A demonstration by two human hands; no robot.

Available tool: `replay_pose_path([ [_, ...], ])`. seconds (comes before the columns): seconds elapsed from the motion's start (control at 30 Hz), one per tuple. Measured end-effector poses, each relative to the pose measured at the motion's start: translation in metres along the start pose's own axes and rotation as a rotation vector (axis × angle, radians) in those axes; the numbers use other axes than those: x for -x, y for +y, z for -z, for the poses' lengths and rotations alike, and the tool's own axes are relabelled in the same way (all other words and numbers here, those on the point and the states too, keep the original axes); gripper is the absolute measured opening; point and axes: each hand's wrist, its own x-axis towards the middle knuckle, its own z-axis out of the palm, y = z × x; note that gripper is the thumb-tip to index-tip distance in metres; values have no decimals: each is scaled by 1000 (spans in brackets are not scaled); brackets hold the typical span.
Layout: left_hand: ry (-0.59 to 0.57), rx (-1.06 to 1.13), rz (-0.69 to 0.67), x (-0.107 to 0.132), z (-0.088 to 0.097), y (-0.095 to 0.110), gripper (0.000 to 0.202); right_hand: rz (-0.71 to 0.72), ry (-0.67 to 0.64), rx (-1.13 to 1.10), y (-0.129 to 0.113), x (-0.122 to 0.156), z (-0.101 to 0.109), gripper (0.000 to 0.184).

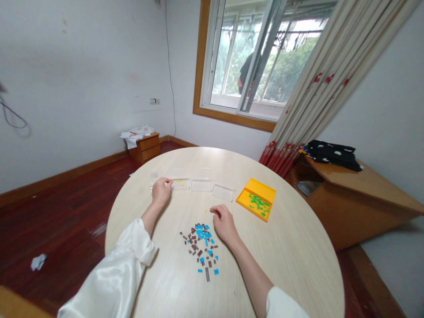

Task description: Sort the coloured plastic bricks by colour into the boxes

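Observation:
My left hand [161,192] is over the leftmost transparent plastic box [186,187], fingers pinched together at its rim. Whatever they may hold is too small to make out. A few yellow building bricks [179,180] lie in that box. Near the table's middle, my right hand [224,223] has its thumb and fingers closed, and what is between them cannot be made out. Just left of its fingertips are small yellow bricks [206,211] on the table. Below them spreads a loose pile of blue bricks [203,232] and brown bricks [199,253].
Two more transparent boxes, a middle one [201,187] and a right one [222,193], stand in a row on the round table [285,269]. An orange open case [241,201] with green bricks [260,204] lies at the right. A wooden cabinet [371,190] stands beyond the table's right edge.

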Motion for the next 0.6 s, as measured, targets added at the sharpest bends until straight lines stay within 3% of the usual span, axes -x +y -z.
replay_pose_path([
  [0.17,17,-112,10,1,1,5,27,-1,1,-3,1,0,0,31],
  [0.27,-21,-71,-74,7,0,16,32,1,14,-13,1,0,0,30],
  [0.33,-115,34,-210,15,-5,26,25,-2,21,-12,0,0,-1,30],
  [0.43,-343,157,-432,33,-16,45,17,-7,22,-3,-1,-1,-1,30],
  [0.6,-629,181,-611,53,-26,65,24,4,18,-4,0,-3,-1,31],
])
